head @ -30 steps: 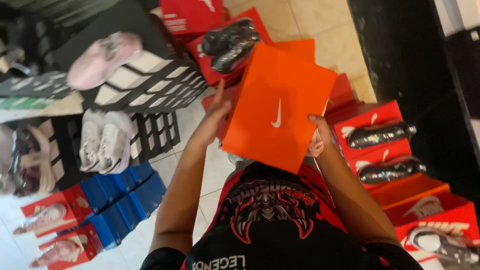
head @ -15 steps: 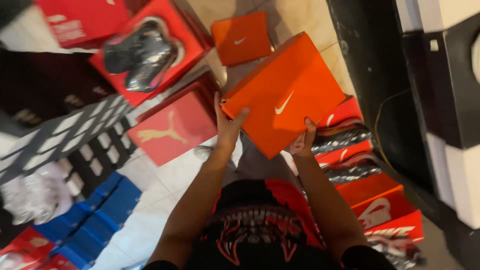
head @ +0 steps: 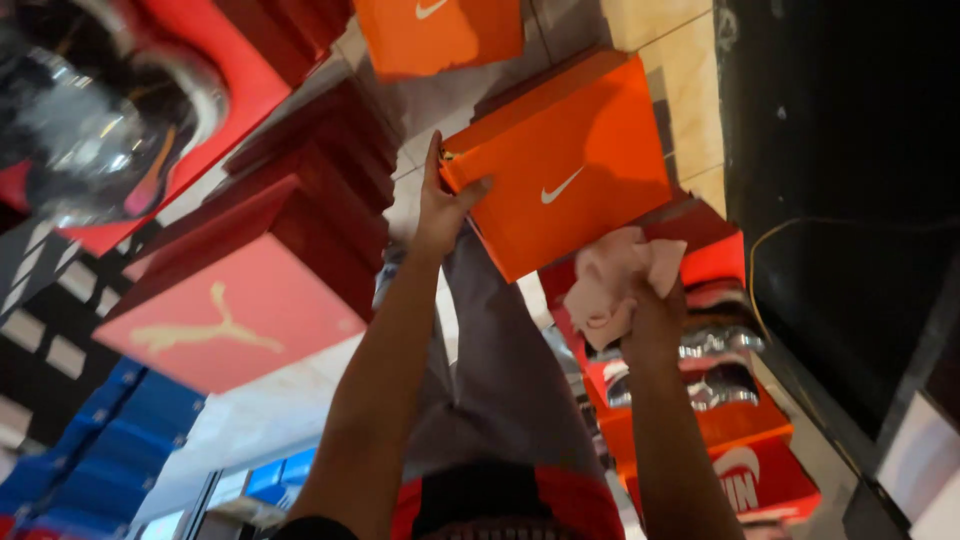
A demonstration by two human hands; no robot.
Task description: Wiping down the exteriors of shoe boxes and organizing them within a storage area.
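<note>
Between the two hands, near the middle of the view, is the orange shoebox, closed, with its lid toward the camera. Its long axis is tilted, from the lower left corner up to the right. The left hand holds the left corner, thumb on the lid, fingers behind the edge. The right hand is just under the box, its grip closed on a pale pink cloth that touches the lower edge. A red shoebox lies to the left, a second orange box above, on the tiled floor.
</note>
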